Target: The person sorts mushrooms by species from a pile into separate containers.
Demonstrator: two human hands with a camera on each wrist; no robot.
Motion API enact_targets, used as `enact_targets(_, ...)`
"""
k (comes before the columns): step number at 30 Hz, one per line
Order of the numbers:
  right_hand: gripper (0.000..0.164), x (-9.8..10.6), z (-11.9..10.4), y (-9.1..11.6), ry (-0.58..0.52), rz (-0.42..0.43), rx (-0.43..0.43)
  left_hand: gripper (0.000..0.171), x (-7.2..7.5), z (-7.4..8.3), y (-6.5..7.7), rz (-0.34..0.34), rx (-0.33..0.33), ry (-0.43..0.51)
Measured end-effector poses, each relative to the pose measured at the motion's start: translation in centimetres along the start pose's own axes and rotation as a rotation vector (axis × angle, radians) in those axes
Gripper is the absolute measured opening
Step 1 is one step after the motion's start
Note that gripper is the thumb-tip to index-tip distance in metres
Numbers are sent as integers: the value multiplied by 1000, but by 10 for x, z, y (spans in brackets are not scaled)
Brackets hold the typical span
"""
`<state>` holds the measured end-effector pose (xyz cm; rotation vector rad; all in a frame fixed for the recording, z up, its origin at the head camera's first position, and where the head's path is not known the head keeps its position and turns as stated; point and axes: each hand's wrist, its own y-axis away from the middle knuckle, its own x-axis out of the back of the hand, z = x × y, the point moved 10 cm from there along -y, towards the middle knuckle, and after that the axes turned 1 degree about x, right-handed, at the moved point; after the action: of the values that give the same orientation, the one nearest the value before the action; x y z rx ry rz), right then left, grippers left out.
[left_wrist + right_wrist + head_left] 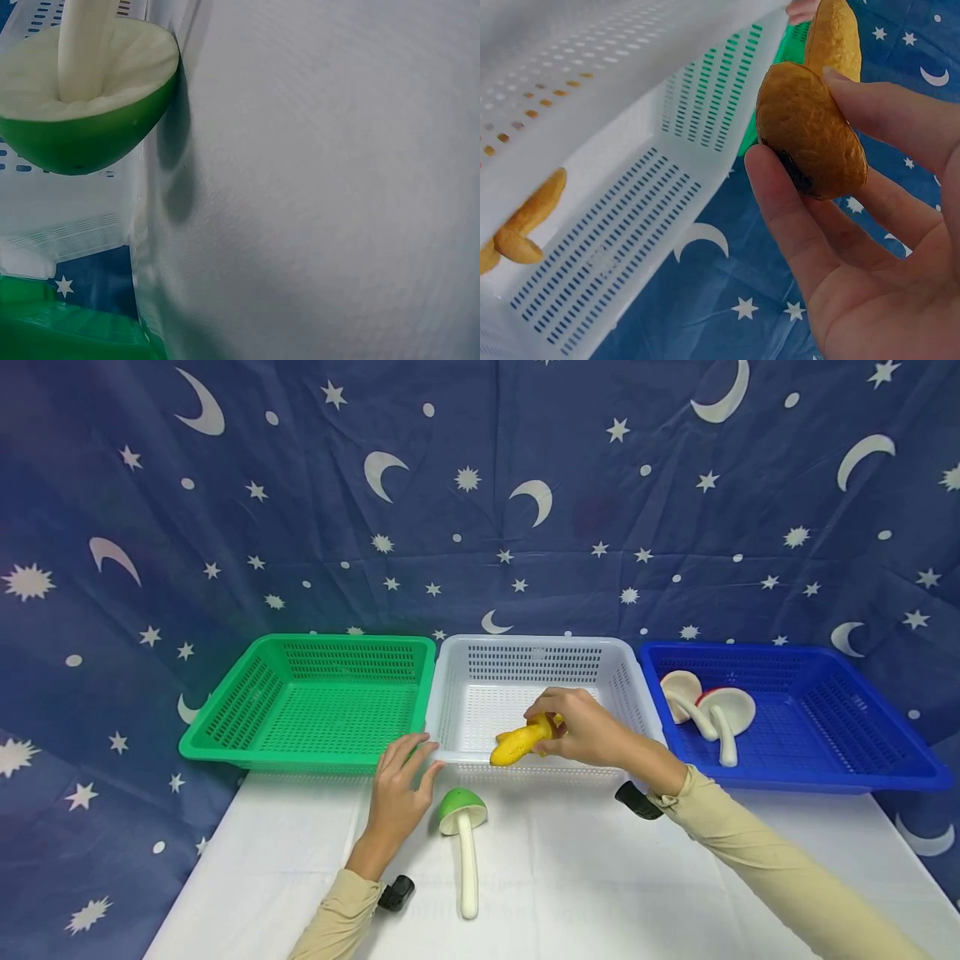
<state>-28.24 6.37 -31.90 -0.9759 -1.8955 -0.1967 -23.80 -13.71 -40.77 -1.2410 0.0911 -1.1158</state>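
My right hand [581, 727] pinches a yellow, knobby ginger root [517, 743] between thumb and fingers, over the front of the white basket [453, 693]. In the right wrist view the held ginger root [806, 124] has a dark patch underneath. Another yellow-brown knobby piece [536, 206] shows inside the white basket there; my right hand hides that spot in the head view. My left hand [397, 793] has its fingertips at the rims where the green and white baskets meet, fingers slightly bent and holding nothing. Beside it lies a green-capped mushroom [467, 843] on the table.
To the left stands a green basket [300, 764]. A blue basket [862, 718] on the right contains red-capped mushrooms [731, 710] with white stems. White cloth [600, 877] covers the table, and a blue moon-and-star curtain [450, 568] hangs behind the baskets.
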Motion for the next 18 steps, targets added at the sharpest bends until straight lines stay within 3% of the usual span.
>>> enact_targets(18,32,-1,36,-36,3,-66,-128,29,0,0,-1,-7,4,-6)
